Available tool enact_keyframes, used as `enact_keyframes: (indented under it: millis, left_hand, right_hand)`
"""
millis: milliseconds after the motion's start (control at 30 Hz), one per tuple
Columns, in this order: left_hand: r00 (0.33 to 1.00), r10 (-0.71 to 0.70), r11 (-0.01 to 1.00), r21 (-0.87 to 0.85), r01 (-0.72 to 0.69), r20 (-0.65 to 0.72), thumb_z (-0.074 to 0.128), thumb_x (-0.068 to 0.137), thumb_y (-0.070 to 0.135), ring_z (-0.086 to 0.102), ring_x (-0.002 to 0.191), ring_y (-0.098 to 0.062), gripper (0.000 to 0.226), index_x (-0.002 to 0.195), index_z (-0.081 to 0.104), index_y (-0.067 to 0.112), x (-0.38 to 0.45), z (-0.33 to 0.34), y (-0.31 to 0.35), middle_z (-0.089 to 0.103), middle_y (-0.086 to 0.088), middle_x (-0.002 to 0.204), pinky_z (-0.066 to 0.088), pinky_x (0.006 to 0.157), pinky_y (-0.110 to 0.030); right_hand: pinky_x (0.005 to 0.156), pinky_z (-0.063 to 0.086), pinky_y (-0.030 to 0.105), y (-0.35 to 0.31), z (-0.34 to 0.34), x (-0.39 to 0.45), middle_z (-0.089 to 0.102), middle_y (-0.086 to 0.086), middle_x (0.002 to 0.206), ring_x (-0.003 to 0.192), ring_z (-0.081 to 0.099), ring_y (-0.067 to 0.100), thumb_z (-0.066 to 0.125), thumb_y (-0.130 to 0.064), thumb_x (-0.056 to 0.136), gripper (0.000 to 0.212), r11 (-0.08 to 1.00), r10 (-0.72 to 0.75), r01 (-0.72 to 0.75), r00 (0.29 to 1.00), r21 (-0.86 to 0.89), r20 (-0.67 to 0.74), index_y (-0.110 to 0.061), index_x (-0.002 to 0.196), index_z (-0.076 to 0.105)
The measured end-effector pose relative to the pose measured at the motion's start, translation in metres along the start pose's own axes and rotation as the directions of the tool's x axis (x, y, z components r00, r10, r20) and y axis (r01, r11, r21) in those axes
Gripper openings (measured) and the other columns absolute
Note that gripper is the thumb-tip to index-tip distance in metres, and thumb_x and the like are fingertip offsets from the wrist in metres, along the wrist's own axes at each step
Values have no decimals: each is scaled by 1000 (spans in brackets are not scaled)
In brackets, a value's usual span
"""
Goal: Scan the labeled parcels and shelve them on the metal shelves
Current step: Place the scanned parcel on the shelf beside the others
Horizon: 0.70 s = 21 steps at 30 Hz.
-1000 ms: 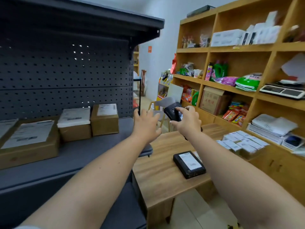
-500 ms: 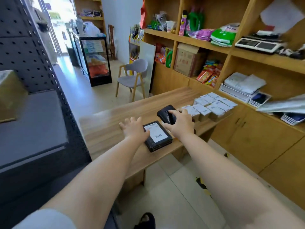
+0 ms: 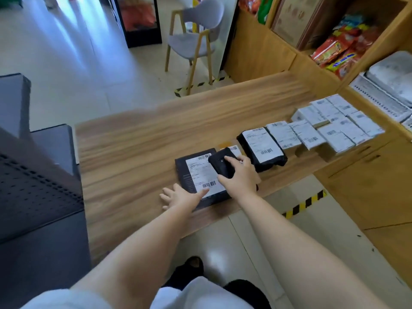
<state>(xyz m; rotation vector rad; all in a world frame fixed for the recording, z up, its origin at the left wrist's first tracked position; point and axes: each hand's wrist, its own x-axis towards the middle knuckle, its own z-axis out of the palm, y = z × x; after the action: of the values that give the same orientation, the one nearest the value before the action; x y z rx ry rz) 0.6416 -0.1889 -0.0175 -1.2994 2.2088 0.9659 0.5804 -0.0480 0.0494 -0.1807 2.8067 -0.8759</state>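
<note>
With your right hand (image 3: 239, 175) gripping the scanner (image 3: 223, 162), aim at the flat black parcel's (image 3: 200, 175) barcode while your open left hand (image 3: 180, 196) steadies its near edge on the bench (image 3: 133, 152).

From where I stood, nothing could be read. The white label (image 3: 204, 176) on the flat black parcel (image 3: 185, 172) carried barcodes and fine print, all too small and blurred. So did the label on the black bag parcel (image 3: 262, 148) and those on the white boxes (image 3: 330, 128). The snack packets' (image 3: 334, 52) printing was a smear.
</note>
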Motion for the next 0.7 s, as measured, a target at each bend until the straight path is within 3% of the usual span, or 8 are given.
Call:
enact_keyframes:
  millis: [67,167,300,367,467,567,633,700]
  left_hand:
    - [997,-80,990,-116,82,19,73,54,85,-13,152,-33,135,157,15,20,5,16,8,-7,-13,166,9,121,-57]
    - [986,-160,967,-209,149,-37,79,52,79,-13,152,-32,135,156,15,22,8,36,18,-7,-14,166,4,122,-53]
    - [963,-219,954,-241,177,-159,84,54,71,3,153,-26,126,151,26,16,9,53,28,15,-12,164,12,122,-49]
    - [949,-256,928,-322,188,-184,88,52,64,17,150,-26,119,146,34,14,6,60,34,32,-8,156,22,120,-47]
    - [940,-291,863,-474,177,-180,94,53,50,47,127,-21,102,132,40,13,-5,63,42,54,0,130,43,102,-37]
    - [932,-323,805,-565,179,-166,96,62,29,54,97,-15,86,124,38,14,-18,55,53,54,6,107,42,81,-28]
    - [917,-372,731,-655,193,-144,94,65,21,56,94,-15,83,127,39,16,-25,48,55,54,4,106,45,78,-30]
    - [897,-439,538,-815,217,-52,88,72,11,63,88,-18,69,127,46,17,-31,38,51,61,-1,109,53,72,-33]
  right_hand:
    - [109,35,45,12,1,19,37,-3,141,131,36,17,71,-37,79,59,1000,-18,18,999,15,37,-36,135,54]
    - [107,33,38,29,0,51,37,-5,140,130,36,16,71,-37,79,58,998,-70,68,991,14,111,-37,135,54]
    - [100,30,31,47,-1,87,40,-3,138,128,38,18,74,-34,78,58,986,-168,158,963,60,210,-34,133,58]
    - [103,34,34,51,-1,99,42,-3,136,126,41,17,75,-34,77,57,977,-210,192,945,95,251,-33,132,58]
    - [107,37,43,57,-3,112,43,-2,135,126,42,19,76,-35,76,58,956,-293,265,901,127,321,-33,131,58]
    - [106,38,47,61,-8,122,42,-2,135,127,40,20,76,-36,76,58,934,-357,322,856,155,373,-34,131,57]
    - [104,40,48,63,-15,130,43,-4,131,125,41,19,76,-37,75,59,923,-383,332,836,192,393,-34,132,57]
    - [104,40,48,63,-21,137,44,-5,127,123,40,19,76,-38,76,59,915,-402,335,810,225,428,-35,131,57]
